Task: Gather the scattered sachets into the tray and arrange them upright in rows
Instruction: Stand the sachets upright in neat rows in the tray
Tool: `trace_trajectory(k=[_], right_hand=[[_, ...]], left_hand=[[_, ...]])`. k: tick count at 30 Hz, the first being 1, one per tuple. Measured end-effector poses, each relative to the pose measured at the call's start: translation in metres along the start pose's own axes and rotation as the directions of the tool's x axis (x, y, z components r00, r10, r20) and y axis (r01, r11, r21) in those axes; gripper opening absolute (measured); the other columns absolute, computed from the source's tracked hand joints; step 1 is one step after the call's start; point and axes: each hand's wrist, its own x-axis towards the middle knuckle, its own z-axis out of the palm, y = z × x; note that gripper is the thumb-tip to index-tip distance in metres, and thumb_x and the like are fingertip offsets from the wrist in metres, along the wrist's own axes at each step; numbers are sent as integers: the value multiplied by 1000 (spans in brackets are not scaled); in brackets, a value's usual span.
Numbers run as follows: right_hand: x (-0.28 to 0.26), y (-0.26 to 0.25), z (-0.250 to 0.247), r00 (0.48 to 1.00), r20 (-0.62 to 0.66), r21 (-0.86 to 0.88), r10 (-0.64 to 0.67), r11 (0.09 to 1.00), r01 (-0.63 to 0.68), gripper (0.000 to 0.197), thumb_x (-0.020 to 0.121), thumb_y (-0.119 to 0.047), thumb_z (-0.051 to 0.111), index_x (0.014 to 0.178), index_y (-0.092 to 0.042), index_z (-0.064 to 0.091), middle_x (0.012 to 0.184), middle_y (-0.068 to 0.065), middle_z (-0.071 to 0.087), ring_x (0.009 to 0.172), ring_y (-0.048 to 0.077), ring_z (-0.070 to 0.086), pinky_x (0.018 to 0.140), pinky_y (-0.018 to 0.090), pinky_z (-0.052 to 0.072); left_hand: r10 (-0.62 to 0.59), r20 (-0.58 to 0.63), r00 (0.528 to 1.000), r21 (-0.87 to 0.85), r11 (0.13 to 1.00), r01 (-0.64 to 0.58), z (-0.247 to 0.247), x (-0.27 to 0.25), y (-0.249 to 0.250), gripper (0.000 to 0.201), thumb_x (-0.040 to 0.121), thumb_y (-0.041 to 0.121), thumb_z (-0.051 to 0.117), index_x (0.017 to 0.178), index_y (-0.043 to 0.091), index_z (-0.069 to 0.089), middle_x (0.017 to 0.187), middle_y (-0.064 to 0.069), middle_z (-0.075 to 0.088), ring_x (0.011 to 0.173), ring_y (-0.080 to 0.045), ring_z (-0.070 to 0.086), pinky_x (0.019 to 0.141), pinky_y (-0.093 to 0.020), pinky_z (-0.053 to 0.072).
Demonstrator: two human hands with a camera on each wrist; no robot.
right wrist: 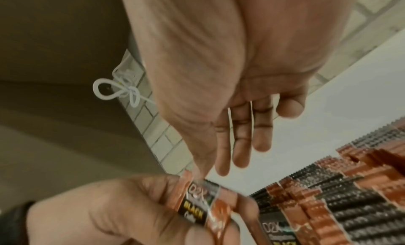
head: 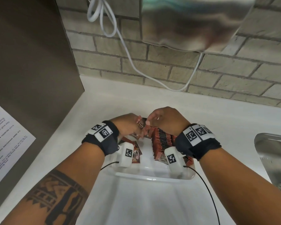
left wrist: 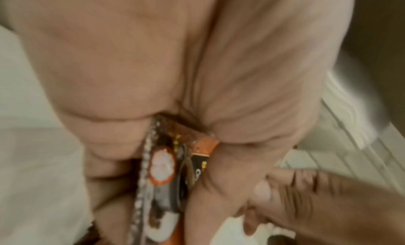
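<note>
**Left hand holds sachets over the tray, right hand reaching in**

The left hand grips a small bunch of orange-and-black sachets above the far end of the clear tray, fingers and thumb curled round them. In the left wrist view the held sachets run lengthwise away from the palm, edge-on to the camera; how many there are is hard to say, as the picture is blurred.

The right hand is just beside them, its fingers straight and loosely together, thumb tip touching the top edge of the held sachets. It has hold of nothing.

In the right half of the tray a row of sachets stands upright, packed face to face, the row running from near to far. A few loose sachets lie flat in the left half. The tray sits on a white counter, with a steel sink to the right.
</note>
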Motion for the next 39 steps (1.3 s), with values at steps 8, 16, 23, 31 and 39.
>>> trace_trajectory(k=[8,16,23,31,39], right_hand=[[3,-1,-6,989,-145,228,-2,973,35,3,85,-22,76,83,-23,76,78,-6,74,69,4,65,66,18,48],[7,3,14,996,-62,-138,59,988,-67,16,83,-17,67,74,-27,76,77,-14,65,81,7,61,62,15,45],[13,3,31,987,-85,-316,135,936,-156,14,82,-27,64,86,-24,77,100,4,65,94,24,61,82,40,58],[12,4,29,995,-44,-416,87,904,-97,18,90,-25,59,87,-25,76,105,4,58,105,24,52,88,41,54],[13,6,29,996,-49,-318,70,945,-82,19,84,-18,69,74,-33,72,97,-2,63,96,22,59,86,40,55]], left_hand=[[156,-222,963,-102,978,-182,-5,-7,-6,35,76,10,87,109,12,76,101,-2,78,99,-23,73,96,-39,56],[-150,-264,953,497,825,268,11,-13,2,33,87,34,75,78,11,53,81,-3,58,76,-19,58,60,-26,42],[-171,85,982,631,771,80,40,12,3,37,102,25,46,125,2,65,123,-15,65,112,-32,61,96,-36,51],[-214,117,970,685,725,77,44,32,-6,39,100,18,47,135,6,60,131,-14,64,117,-31,62,98,-36,52],[-205,106,973,667,741,84,43,39,-12,31,98,20,50,119,6,68,118,-13,69,109,-31,65,92,-36,53]])
